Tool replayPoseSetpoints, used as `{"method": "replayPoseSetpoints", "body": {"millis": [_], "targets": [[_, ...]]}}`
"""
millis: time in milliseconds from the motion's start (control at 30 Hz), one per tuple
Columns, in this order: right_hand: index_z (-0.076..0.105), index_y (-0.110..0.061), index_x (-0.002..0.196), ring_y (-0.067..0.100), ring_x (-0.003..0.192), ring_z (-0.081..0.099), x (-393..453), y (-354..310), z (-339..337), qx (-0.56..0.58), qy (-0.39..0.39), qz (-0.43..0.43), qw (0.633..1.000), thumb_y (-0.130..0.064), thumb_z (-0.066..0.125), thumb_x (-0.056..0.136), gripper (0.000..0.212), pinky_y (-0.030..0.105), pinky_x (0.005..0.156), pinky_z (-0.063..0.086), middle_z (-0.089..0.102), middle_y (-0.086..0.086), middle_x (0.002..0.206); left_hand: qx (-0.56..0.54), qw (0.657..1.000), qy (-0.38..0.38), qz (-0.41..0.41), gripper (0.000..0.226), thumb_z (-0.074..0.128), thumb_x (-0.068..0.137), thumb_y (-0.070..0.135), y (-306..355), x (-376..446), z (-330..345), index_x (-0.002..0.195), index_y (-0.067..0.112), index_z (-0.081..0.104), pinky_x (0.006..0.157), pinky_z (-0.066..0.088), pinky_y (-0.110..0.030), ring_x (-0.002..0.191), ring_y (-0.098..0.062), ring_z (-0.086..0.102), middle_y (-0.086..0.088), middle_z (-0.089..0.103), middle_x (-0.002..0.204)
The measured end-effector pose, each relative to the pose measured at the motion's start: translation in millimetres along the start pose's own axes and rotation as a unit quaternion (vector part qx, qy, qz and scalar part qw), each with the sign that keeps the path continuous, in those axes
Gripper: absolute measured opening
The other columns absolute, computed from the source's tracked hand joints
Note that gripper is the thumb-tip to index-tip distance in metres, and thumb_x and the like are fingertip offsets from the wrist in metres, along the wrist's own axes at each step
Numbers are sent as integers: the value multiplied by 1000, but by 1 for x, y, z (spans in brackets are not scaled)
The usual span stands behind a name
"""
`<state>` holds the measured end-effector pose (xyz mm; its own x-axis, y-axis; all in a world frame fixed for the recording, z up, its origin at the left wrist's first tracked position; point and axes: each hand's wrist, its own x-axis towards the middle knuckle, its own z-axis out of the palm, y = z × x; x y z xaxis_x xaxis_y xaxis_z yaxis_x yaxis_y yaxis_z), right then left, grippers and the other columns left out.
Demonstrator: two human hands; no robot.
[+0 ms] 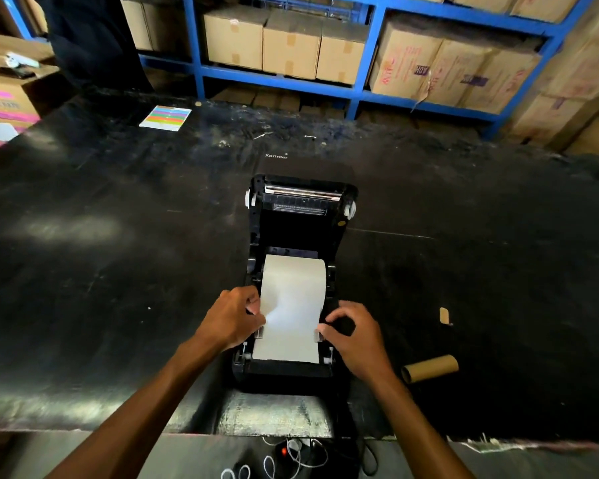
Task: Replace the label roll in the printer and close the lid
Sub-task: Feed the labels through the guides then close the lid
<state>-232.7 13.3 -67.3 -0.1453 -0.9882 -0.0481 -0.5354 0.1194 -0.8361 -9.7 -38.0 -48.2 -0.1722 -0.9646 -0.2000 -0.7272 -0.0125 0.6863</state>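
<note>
From the head camera, the printer sits at the middle of the black table, front edge toward the person, so both hands reach it without stretching. Its lid is swung up and back toward 12 o'clock, which leaves the roll bay open from above. The new label roll lies in that bay, and its white strip is drawn forward toward 6 o'clock over the front of the machine, ending just short of the front edge.

The left hand is at 9 o'clock of the strip, fingers curled, with thumb and fingertips pinching the paper's left edge. The right hand is at 3 o'clock, fingers bent inward, their tips against the right edge beside a small grey guide. Holding the paper from both sides likely keeps it straight and centred between the guides; the strip bows slightly in the middle, so it is not yet flat.

The empty cardboard tube lies on the table at about 4 o'clock of the printer, well apart, presumably set aside out of the way. A small brown scrap lies at 3 o'clock. A sheet of coloured stickers rests far off at 11 o'clock.

By my reading, the roll is in, feeding is under way, and the lid remains to be shut.
</note>
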Motion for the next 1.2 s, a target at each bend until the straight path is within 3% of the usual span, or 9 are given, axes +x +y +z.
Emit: {"method": "replayPoseSetpoints", "body": {"millis": [133, 200, 400, 533, 633, 700, 800, 967, 1200], "targets": [[67, -39, 84, 10, 137, 19, -23, 9, -5, -70, -112, -108, 985, -54, 68, 61, 28, 36, 110, 18, 26, -11, 151, 14, 1000, -7, -8, 11, 67, 80, 12, 1, 1, 2, 80, 16, 57, 78, 58, -40, 87, -25, 66, -5, 66, 93], [70, -36, 91, 5, 137, 7, -27, 13, 0, -87, -132, -118, 980, -58, 64, 60, 39, 35, 111, 10, 12, -18, 152, 17, 1000, -7, -4, 16, 68, 80, 13, -1, 0, 2, 76, 20, 54, 77, 57, -38, 88, -24, 65, -3, 65, 92], [76, -26, 82, -4, 133, 14, -23, 13, 6, -78, -83, -135, 984, -54, 57, 69, 36, 32, 107, 14, 24, -18, 145, 5, 1000, -1, 8, 20, 68, 80, 11, -1, -2, 1, 73, 21, 52, 70, 55, -36, 83, -23, 65, -5, 66, 92], [75, -29, 77, -21, 128, 12, -22, 16, 6, -49, -38, -150, 987, -47, 60, 73, 25, 36, 107, 19, 30, -23, 141, -23, 991, 97, 86, 19, 75, 76, 17, -8, -23, 2, 78, 17, 56, 57, 52, -34, 63, -17, 59, 3, 58, 85], [74, -30, 79, -21, 128, 14, -24, 15, 7, -34, -29, -148, 988, -47, 61, 72, 23, 37, 109, 19, 30, -28, 138, -11, 984, -5, 176, 23, 79, 74, 34, -17, -38, -2, 89, 32, 61, 61, 47, -16, 70, -8, 56, 17, 51, 96], [73, -30, 80, -19, 129, 15, -26, 16, 7, -30, -32, -149, 988, -48, 60, 72, 23, 34, 108, 19, 31, -29, 138, 54, 976, -64, 200, 24, 76, 76, 37, -23, -41, -1, 98, 30, 66, 67, 46, -15, 78, -4, 55, 20, 46, 100], [74, -29, 76, -18, 130, 13, -31, 16, 6, -29, -47, -147, 988, -47, 60, 73, 23, 26, 107, 14, 29, -30, 140, 101, 964, -27, 245, 11, 73, 81, 26, -27, -46, 2, 92, 23, 75, 71, 45, -20, 84, -4, 57, 13, 51, 99], [76, -29, 73, -11, 137, 7, -44, 19, 1, -58, -69, -151, 984, -46, 67, 73, 20, 22, 107, 8, 25, -28, 148, 69, 962, -76, 252, 13, 69, 85, 28, -32, -59, -3, 92, 21, 78, 62, 40, -5, 78, -3, 59, 5, 58, 90], [75, -35, 73, 5, 145, 3, -70, 23, -1, -134, -94, -198, 966, -47, 68, 74, 13, 11, 108, -7, 22, -13, 155, 56, 954, -131, 263, 12, 67, 86, 30, -40, -78, 3, 89, 24, 77, 60, 41, -15, 68, 7, 50, 24, 46, 74]]}}
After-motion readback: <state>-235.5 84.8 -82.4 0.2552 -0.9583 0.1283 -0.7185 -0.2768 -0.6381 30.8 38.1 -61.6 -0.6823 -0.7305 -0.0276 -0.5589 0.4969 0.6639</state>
